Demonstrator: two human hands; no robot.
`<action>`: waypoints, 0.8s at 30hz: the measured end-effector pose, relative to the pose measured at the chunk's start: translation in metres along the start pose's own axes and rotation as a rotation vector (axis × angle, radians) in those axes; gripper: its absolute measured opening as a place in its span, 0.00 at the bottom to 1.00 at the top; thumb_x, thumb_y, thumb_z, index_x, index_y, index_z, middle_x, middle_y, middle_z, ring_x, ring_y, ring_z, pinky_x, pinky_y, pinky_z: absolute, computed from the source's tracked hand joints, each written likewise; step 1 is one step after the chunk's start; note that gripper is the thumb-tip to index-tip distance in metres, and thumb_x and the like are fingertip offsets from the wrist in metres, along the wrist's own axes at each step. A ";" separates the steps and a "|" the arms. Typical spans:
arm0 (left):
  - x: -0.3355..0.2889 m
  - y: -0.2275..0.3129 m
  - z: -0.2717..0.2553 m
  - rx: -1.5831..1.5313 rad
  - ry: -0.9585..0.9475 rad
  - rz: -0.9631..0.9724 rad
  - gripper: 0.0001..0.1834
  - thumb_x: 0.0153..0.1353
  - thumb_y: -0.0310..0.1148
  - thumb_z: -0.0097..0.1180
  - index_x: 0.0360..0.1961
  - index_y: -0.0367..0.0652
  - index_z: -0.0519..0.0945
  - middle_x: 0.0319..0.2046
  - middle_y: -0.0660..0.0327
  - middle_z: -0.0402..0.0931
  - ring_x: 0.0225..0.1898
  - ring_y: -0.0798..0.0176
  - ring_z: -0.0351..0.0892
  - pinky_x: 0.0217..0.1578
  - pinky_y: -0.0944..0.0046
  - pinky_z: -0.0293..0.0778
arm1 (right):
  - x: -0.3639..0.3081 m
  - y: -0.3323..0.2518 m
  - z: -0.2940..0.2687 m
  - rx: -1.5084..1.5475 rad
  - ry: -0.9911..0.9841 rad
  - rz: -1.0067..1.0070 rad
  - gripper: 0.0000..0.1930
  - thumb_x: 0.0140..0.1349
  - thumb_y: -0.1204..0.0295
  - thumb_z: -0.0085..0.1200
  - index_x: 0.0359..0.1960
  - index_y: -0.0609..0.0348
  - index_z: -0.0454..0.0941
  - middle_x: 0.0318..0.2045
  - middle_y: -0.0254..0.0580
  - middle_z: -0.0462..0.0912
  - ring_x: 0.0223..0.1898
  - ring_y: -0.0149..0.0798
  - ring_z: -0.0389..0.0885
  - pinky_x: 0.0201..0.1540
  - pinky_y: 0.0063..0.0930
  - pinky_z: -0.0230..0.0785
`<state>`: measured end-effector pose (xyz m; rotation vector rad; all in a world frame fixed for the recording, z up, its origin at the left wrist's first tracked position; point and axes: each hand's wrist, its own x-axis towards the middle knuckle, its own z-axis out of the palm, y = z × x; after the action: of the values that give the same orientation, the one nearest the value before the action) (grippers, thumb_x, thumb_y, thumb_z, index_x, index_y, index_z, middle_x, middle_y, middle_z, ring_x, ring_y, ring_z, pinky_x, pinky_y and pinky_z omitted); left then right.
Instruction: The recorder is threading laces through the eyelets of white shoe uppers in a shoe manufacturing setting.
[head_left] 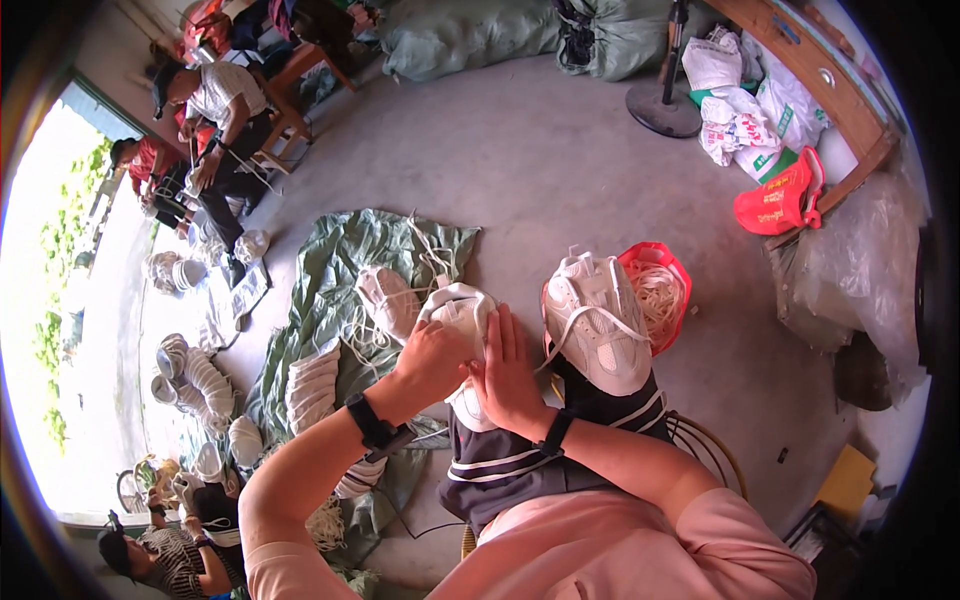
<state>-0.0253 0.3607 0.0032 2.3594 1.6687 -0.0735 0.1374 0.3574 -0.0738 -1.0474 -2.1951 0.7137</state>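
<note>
A white sneaker [462, 305] rests on my left thigh, its heel end away from me and its toe partly hidden under my hands. My left hand [435, 358] is closed against its upper, with the fingertips hidden. Flat along its right side lies my right hand [512, 378], fingers stretched out and thumb across the shoe. Another white sneaker [600, 335] with a loose lace across it sits on my right knee. Behind it stands a red bag [680, 275] filled with white shoelaces [655, 298]. One more white shoe [385, 300] lies to the left beside loose laces.
A green tarp [340, 250] covers the floor at left, with stacked white uppers [312, 388] on it. Co-workers [225, 100] sit at the far left; another person [165, 560] is at lower left. A round stand base [662, 112] and filled bags [740, 125] stand far right.
</note>
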 end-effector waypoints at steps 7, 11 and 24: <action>-0.008 -0.006 0.004 -0.095 -0.015 -0.176 0.09 0.50 0.35 0.63 0.24 0.40 0.82 0.32 0.52 0.79 0.43 0.46 0.78 0.50 0.49 0.70 | 0.001 -0.001 0.007 -0.005 -0.021 0.006 0.39 0.69 0.67 0.49 0.71 0.83 0.42 0.71 0.79 0.45 0.72 0.74 0.48 0.73 0.60 0.43; -0.011 -0.008 0.002 -0.145 0.027 -0.180 0.08 0.50 0.34 0.63 0.23 0.40 0.82 0.31 0.52 0.79 0.42 0.47 0.77 0.49 0.50 0.70 | 0.002 0.000 0.012 -0.014 -0.034 0.004 0.40 0.69 0.67 0.50 0.71 0.82 0.41 0.71 0.79 0.45 0.72 0.74 0.47 0.73 0.60 0.43; -0.005 -0.018 -0.006 -0.282 0.239 -0.221 0.11 0.57 0.35 0.60 0.28 0.35 0.82 0.30 0.51 0.80 0.37 0.48 0.81 0.41 0.53 0.77 | 0.002 -0.009 0.027 -0.028 0.021 -0.038 0.40 0.67 0.66 0.50 0.73 0.76 0.44 0.72 0.73 0.47 0.72 0.71 0.51 0.70 0.64 0.48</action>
<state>-0.0441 0.3634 0.0071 2.0334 1.8999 0.3925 0.1134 0.3487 -0.0856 -1.0195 -2.2067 0.6534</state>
